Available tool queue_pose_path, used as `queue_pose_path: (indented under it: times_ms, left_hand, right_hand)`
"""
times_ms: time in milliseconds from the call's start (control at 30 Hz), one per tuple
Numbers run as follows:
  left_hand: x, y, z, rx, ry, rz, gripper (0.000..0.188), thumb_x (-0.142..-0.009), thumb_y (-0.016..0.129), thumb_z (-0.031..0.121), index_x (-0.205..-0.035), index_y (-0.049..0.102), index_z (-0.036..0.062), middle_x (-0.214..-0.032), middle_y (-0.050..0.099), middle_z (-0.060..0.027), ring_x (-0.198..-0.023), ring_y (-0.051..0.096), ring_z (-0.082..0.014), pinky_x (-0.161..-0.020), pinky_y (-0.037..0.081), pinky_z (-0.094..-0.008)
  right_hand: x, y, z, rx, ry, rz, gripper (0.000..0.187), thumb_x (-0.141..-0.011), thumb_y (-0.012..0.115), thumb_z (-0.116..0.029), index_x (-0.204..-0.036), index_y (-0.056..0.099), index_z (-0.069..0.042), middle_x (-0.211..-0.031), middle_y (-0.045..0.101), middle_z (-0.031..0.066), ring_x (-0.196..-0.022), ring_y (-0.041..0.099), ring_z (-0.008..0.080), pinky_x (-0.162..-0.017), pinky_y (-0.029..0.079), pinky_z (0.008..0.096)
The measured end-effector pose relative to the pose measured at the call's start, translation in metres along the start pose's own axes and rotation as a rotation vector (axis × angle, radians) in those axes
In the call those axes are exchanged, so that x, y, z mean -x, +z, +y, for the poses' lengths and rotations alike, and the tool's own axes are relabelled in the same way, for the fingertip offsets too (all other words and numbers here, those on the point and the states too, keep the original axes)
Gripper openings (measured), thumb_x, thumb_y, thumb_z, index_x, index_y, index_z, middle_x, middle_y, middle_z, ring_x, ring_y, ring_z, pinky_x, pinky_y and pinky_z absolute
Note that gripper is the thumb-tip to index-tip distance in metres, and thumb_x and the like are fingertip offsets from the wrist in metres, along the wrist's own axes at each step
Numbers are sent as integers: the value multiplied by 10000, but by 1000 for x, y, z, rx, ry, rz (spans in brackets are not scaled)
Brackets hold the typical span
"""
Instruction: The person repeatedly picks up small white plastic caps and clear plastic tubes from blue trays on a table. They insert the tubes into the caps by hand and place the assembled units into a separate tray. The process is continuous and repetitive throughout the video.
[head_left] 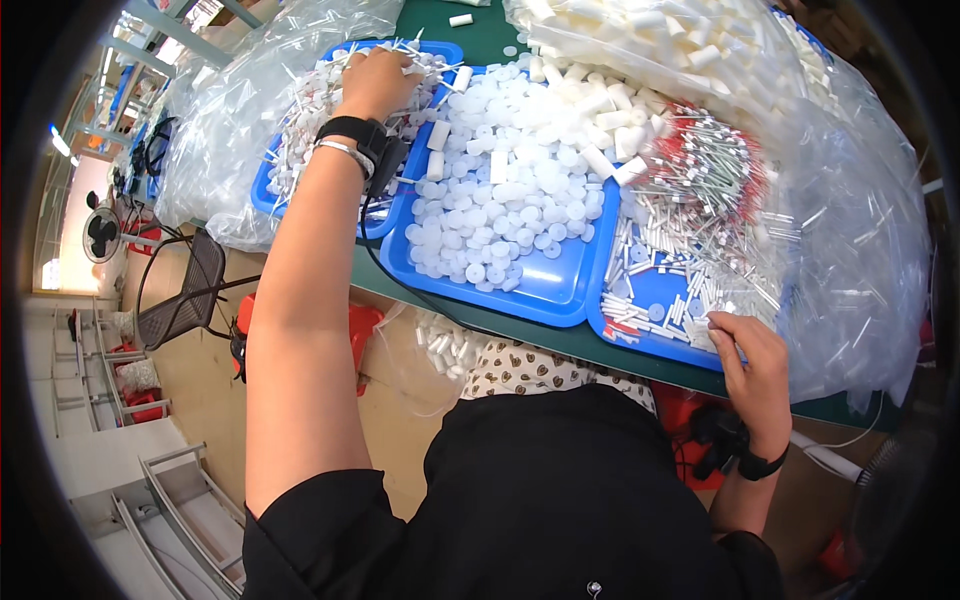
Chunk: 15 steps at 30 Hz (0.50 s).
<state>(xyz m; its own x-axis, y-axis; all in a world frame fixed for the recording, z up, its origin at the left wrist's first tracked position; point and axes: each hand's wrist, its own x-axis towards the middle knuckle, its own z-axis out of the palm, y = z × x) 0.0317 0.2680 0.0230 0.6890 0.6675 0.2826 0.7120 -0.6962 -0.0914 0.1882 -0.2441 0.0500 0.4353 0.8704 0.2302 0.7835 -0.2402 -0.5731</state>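
Note:
My left hand (378, 82) is over the far part of the left blue tray (262, 190), fingers bent down among thin white sticks with small discs (318, 105). Its fingertips are mostly hidden, so what they grip cannot be made out. At the near edge of the right blue tray (655, 345), my right hand (757, 370) has thumb and forefinger pinched together beside short white tubes (690, 290). Anything between those fingers is too small to name. Between the hands, the middle blue tray (555, 300) holds a heap of translucent white discs (500, 200).
White foam-like cylinders (600, 105) spill from a large clear bag (690, 40) behind the trays. Metal pins with red ends (705, 165) are piled above the tubes. Plastic bags (225, 120) flank the green table. A dark cable (400, 285) crosses the table's front edge.

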Motion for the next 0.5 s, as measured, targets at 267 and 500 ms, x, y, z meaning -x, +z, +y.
queue_pose_path:
  times_ms: [267,500]
  left_hand:
    - [25,-44,40,526,151,-48,350,-882,693,316,-1141,710,82,-1052,688,-125,-961,613,-233,-857,486,-343]
    - [139,-91,165,970,353,-399,259,-891,693,185,-1105,688,40,-973,690,-74,-866,637,-182,-741,505,-313]
  right_hand:
    - [10,-16,10,20,50,48,116,-847,679,-21,-958,680,13,-855,694,157,-753,661,316,-669,505,366]
    - [-5,0,27,186,-60,67,71,-835,686,-60,-890,676,-17,-822,678,141,-754,650,319,-668,506,397]
